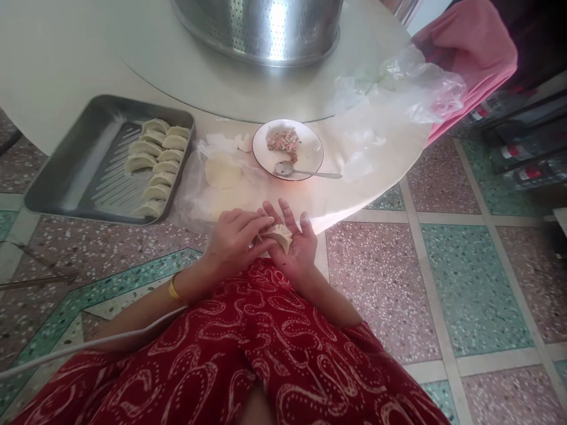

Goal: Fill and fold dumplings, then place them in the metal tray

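Fingers point(260, 224) of the left hand point(228, 241) pinch one end of a dumpling point(280, 237); the right hand point(297, 252) cradles it palm up, its fingers spread and loose; the dumpling sits on the near side of the plate point(312, 149); for a sound seam, the pinch should probably travel the whole edge with even pressure, the belly left unsqueezed; a round wrapper point(224, 171) lies left of the plate, the tray point(75, 177) farther left.

Metal pot point(261, 29) cut off by top edge, held dumpling point(281, 236) partly hidden by left hand point(231, 239).
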`<state>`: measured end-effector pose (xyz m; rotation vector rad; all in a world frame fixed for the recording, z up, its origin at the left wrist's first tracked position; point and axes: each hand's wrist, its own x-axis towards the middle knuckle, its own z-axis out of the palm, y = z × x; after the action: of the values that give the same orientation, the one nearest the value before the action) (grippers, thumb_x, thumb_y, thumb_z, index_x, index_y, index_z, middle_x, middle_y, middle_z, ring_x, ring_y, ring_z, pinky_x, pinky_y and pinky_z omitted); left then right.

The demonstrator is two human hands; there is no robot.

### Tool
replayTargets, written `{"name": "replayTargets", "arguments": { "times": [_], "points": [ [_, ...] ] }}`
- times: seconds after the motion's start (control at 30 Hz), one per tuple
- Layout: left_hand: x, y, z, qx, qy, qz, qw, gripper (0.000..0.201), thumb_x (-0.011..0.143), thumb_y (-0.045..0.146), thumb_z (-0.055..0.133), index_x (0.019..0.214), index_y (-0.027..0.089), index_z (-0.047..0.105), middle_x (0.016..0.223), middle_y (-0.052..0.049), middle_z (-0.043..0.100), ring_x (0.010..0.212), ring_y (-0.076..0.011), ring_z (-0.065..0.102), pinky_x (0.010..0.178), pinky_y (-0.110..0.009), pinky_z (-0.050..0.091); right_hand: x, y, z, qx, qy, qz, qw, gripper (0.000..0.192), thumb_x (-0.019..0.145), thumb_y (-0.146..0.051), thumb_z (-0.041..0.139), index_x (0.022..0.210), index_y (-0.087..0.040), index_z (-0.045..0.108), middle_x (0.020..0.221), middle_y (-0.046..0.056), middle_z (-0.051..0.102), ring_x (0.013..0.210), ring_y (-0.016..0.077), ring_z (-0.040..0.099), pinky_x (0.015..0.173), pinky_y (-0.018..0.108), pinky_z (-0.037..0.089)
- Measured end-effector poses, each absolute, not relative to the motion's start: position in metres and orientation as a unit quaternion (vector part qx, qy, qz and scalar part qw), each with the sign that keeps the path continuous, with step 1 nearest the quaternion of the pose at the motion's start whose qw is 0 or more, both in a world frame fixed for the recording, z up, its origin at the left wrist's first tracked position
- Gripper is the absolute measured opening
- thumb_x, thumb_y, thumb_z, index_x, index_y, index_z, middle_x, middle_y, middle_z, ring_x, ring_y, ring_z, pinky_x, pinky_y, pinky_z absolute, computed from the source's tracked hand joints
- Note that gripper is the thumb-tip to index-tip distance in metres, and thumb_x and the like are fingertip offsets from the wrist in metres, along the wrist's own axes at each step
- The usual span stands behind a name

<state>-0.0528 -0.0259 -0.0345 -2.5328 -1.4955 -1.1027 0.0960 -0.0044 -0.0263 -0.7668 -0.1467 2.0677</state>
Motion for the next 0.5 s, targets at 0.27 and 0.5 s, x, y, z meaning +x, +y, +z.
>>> {"name": "replayTargets", "arguments": {
  "times": [0.27,0.5],
  "points": [
    [-0.054,-0.0186,-0.0264,-0.862,-0.381,-0.334,-0.015,0.018,0.094,0.024,0.061,0.109,0.015,0.06,0.104,-0.007,0.074,0.097,-0.0226,0.067,0.081,-0.036,0.046,0.0952,-0.0028,-0.0214,-0.319,-0.071,0.864,0.383,0.052,0.098,-0.047,0.019,0.125,-0.025,0.057,0.113,0.007,0.073,0.104,0.0178,0.067,0.082,0.038,0.06],
    [-0.0549,-0.0174,-0.0277,-0.859,-0.396,-0.326,0.0,0.017,0.093,0.026,0.063,0.107,0.017,0.061,0.101,-0.007,0.074,0.091,-0.0219,0.067,0.076,-0.036,0.046,0.0962,-0.0017,-0.0239,-0.299,-0.019,0.878,0.373,0.057,0.1,-0.045,0.015,0.131,-0.02,0.055,0.098,0.007,0.073,0.084,0.016,0.067,0.065,0.029,0.057]
  ]
}}
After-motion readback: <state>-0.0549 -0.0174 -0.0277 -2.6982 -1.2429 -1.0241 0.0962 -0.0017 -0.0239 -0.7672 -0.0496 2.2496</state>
